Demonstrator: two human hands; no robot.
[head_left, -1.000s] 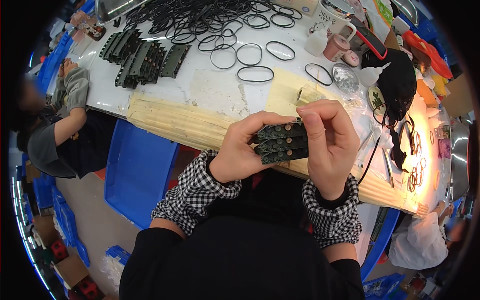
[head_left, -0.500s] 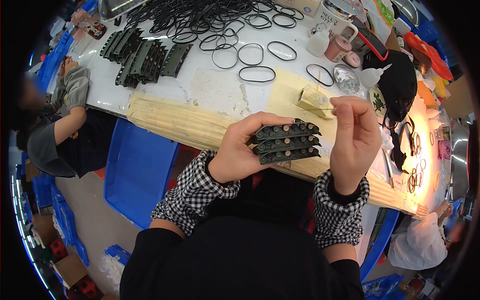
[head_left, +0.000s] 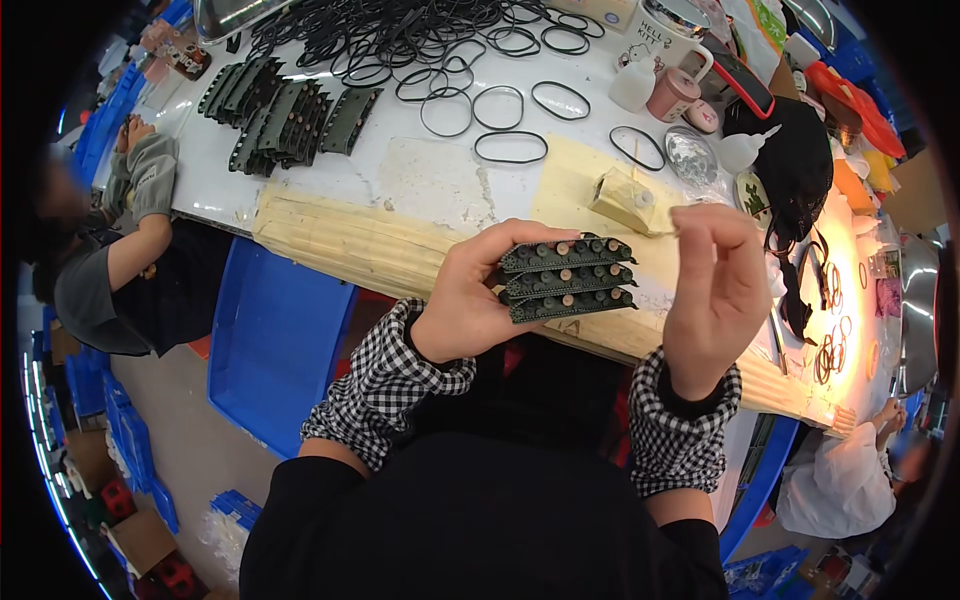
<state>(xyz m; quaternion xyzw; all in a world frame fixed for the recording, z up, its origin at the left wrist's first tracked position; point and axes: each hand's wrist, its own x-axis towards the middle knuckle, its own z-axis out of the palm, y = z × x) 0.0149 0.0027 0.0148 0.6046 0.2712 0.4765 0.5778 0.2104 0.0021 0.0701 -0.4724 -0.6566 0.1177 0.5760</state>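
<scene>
My left hand [head_left: 462, 305] is closed round the left end of a stack of three dark green plastic pieces [head_left: 572, 277]. They have notched edges and rows of round discs, like the sides of a toy tank. Some discs are copper-coloured. My right hand [head_left: 712, 300] is raised to the right of the stack, apart from it. Its thumb and fingertips are pinched and blurred; a thin stick showed between them a moment ago and is hard to make out now. Just beyond those fingertips is a small yellow block [head_left: 622, 202] with a white nozzle-like top.
More green pieces [head_left: 285, 125] lie in rows at the far left. Black rubber rings [head_left: 510, 147] are heaped and scattered behind. A mug [head_left: 655, 45], white squeeze bottle [head_left: 742, 150] and phone [head_left: 740, 82] stand right. A blue bin [head_left: 275, 350] is below the table edge; a person [head_left: 120, 240] sits left.
My right hand has moved slightly right and away from the yellow block, and the thin stick that stuck out from its fingers no longer shows clearly. The stack in my left hand has shifted slightly left.
</scene>
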